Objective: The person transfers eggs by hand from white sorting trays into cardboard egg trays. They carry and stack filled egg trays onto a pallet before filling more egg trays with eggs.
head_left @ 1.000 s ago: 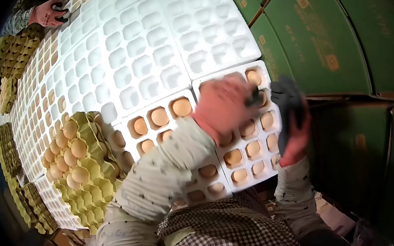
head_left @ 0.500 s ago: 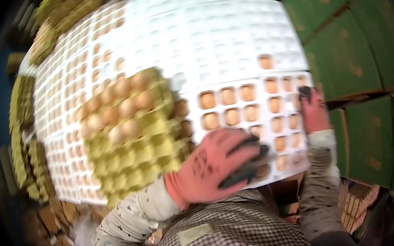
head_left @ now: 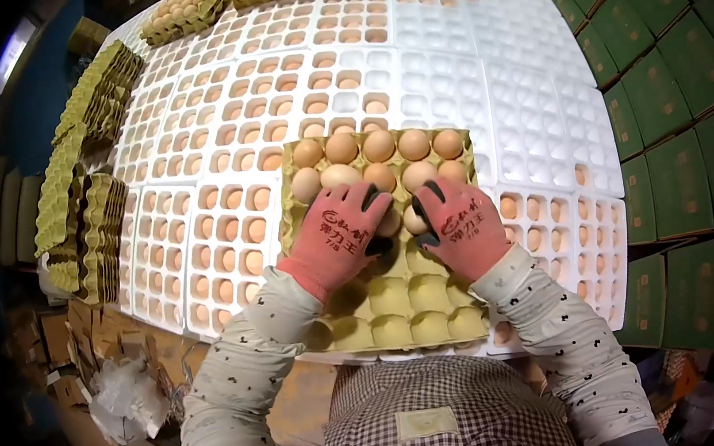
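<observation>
A yellow pulp egg tray (head_left: pixel 412 334) lies in front of me on white foam trays. Its two far rows hold brown eggs (head_left: pixel 378 146), while its near cups hold none. My left hand (head_left: pixel 339 236), in a pink glove with dark fingertips, curls over the tray's middle, thumb and fingers around an egg (head_left: pixel 389 223). Gloved the same way, my right hand (head_left: pixel 459 226) closes around another egg (head_left: pixel 415 219) just beside it. The palms hide part of the tray, so any further eggs beneath them cannot be seen.
White foam trays (head_left: pixel 531 112) cover the table, many cups filled with eggs at left and near right. Stacked pulp trays (head_left: pixel 95 228) stand along the left edge, more at the back. Green boxes (head_left: pixel 673 113) wall the right side. Cardboard and a plastic bag (head_left: pixel 125 399) lie lower left.
Both hands have moved from the foam trays at the near right onto the pulp tray and closed around eggs there. The view has swung left, and the pulp tray now appears centred.
</observation>
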A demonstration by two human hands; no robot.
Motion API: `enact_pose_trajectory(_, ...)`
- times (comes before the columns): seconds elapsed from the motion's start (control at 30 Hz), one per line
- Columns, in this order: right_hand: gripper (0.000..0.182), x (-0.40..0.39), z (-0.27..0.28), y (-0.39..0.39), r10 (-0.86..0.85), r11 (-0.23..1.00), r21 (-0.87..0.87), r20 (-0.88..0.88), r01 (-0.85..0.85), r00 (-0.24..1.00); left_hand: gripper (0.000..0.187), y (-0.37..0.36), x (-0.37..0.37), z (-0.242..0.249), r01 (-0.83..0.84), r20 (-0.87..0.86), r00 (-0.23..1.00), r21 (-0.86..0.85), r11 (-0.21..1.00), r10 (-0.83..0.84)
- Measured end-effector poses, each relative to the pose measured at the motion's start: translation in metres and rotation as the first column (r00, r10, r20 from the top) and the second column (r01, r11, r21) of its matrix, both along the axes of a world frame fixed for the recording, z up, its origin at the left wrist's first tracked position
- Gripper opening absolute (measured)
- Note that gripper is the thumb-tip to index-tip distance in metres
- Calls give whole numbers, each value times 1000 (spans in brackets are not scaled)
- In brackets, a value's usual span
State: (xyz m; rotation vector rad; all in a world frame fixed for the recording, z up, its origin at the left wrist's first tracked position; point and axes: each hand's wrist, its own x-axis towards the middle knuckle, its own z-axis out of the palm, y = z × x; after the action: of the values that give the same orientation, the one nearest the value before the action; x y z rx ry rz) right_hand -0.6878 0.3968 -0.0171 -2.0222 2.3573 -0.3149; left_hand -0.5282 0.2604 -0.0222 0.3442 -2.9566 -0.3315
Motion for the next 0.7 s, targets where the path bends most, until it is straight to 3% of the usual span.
enact_pose_trajectory(0.07,53,-6,11,10,-101,987,-83,331,136,938,68,-22,7,-4,-23,-60,997,448,894,56)
enact_pose_trajectory(0.1,51,-16,13,19,-105,963,-103,709,249,698,71,-24,21,-4,-92,-115,951,780,620,286)
enact_pose_trajectory(0.13,49,-30,15,27,-52,932,-69,946,355,321,72,-35,27,-8,158,-291,875,927,340,387)
enact_pose_trajectory(0.2,47,-56,29,38,-205,892,227,974,392,-99,57,-61,48,20,300,-194,774,950,-80,602)
enact_pose_trajectory(0.23,43,-69,24,40,-245,911,214,969,352,43,51,-82,56,16,224,-175,800,975,-15,574)
enact_pose_trajectory(0.27,45,-65,25,30,-331,914,155,820,375,468,45,-97,59,11,149,-156,824,987,59,545)
enact_pose_trajectory(0.3,50,-64,17,21,-316,941,104,616,322,722,40,-93,53,7,43,-227,827,938,344,514)
enact_pose_trajectory(0.33,55,-63,10,11,-261,965,68,348,254,901,51,-100,53,14,-151,-99,970,478,865,224)
enact_pose_trajectory(0.37,63,-51,10,-2,-328,935,175,87,310,941,56,-97,46,9,-180,-43,980,246,952,196)
enact_pose_trajectory(0.4,65,-52,7,-9,-290,942,162,-45,294,956,61,-88,42,2,-186,29,982,3,983,186)
enact_pose_trajectory(0.47,59,-53,14,-13,-351,927,170,85,334,932,63,-90,43,1,-77,-160,983,79,994,89)
enact_pose_trajectory(0.53,54,-40,24,-13,-276,960,45,321,277,906,60,-94,44,3,-56,-150,986,137,989,77)
enact_pose_trajectory(0.57,53,-33,19,-14,-250,966,21,311,257,917,48,-93,38,10,-62,-251,962,188,980,110)
enact_pose_trajectory(0.6,59,-22,31,-21,-253,967,103,269,233,929,48,-90,32,17,-75,-195,976,113,991,96)
enact_pose_trajectory(0.67,64,0,35,-28,-279,933,233,-12,274,960,48,-82,21,29,-95,-83,993,-56,994,90)
enact_pose_trajectory(0.7,64,3,32,-32,-304,920,244,-46,306,952,46,-80,14,27,1,-11,1000,-42,999,-1)
